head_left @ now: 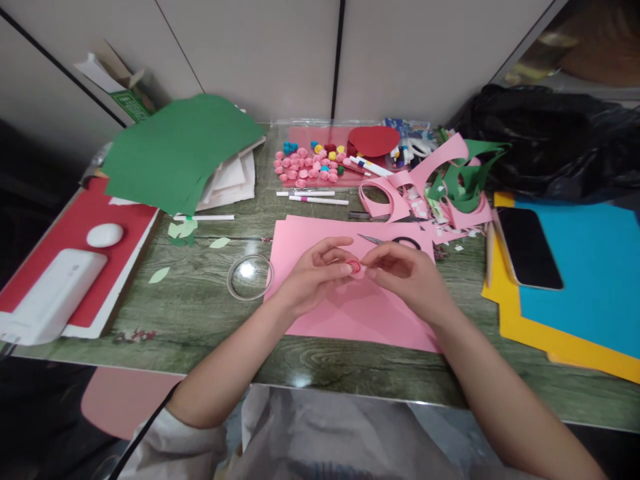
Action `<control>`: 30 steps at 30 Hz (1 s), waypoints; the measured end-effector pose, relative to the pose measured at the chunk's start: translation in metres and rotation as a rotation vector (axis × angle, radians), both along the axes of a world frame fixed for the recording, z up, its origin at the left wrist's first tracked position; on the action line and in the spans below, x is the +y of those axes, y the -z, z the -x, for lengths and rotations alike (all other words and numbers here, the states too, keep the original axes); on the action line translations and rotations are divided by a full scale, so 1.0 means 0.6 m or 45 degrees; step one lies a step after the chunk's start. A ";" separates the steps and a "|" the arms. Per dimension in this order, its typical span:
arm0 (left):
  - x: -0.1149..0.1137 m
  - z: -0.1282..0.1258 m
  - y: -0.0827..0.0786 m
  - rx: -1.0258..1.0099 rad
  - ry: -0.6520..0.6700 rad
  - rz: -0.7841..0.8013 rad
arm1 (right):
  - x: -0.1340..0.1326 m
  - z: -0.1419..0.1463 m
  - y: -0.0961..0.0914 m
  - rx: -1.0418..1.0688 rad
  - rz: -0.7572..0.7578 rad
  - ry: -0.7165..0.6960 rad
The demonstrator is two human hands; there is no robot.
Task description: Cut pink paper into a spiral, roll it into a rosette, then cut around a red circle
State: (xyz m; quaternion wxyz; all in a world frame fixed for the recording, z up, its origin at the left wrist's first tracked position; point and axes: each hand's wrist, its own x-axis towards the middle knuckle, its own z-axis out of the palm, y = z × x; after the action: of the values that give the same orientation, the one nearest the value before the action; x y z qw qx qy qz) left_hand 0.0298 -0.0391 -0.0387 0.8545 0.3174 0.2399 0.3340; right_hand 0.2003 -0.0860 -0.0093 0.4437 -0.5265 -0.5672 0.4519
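now, roll (356, 268): small coil of pink paper, reddish at the centre, held just above the pink sheet (350, 320), near its upper middle, between both hands.
left hand (313, 275): curled, thumb and forefinger pinching the roll from the left; other fingers bent loosely above it.
right hand (407, 275): curled, fingertips pinching the roll's right edge; wrist over the right part of the pink sheet.
pink sheet: flat on the table (200, 320), straight in front of the body, under both hands.
scissors (397, 241): flat at the far edge of the pink sheet, just behind the right hand, partly hidden by it.
tape (249, 277): clear ring, flat on the table, just left of the pink sheet.
roses (306, 167): heap of small pink coils with a few blue, yellow and red ones, on the far side of the table.
pens (314, 197): 2 white ones, side by side, between the roses and the pink sheet.
scraps (430, 187): pink and green offcuts, tangled, behind and right of the scissors.
green sheet (175, 150): large, atop a stack of pale paper, far left.
leaves (183, 230): a few pale green cut-outs, left of the tape.
phone (530, 247): dark screen, at the left edge of the blue sheet (590, 280), well right of the hands.
yellow sheet (530, 330): under the blue sheet, edge showing.
mouse (105, 235): white, on a red mat (130, 230), far left.
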 end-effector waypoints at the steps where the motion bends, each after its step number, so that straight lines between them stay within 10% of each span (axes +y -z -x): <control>1: 0.000 0.001 0.001 -0.005 0.004 0.011 | 0.000 0.000 -0.001 -0.005 0.000 0.005; 30: 0.006 0.002 0.004 0.016 0.035 0.219 | -0.004 -0.010 -0.002 -0.611 -0.301 -0.053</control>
State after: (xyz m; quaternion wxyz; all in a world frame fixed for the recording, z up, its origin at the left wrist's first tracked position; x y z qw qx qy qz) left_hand 0.0287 -0.0357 -0.0412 0.8816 0.2483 0.2686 0.2984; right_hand 0.2062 -0.0884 -0.0082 0.3457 -0.5513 -0.7157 0.2537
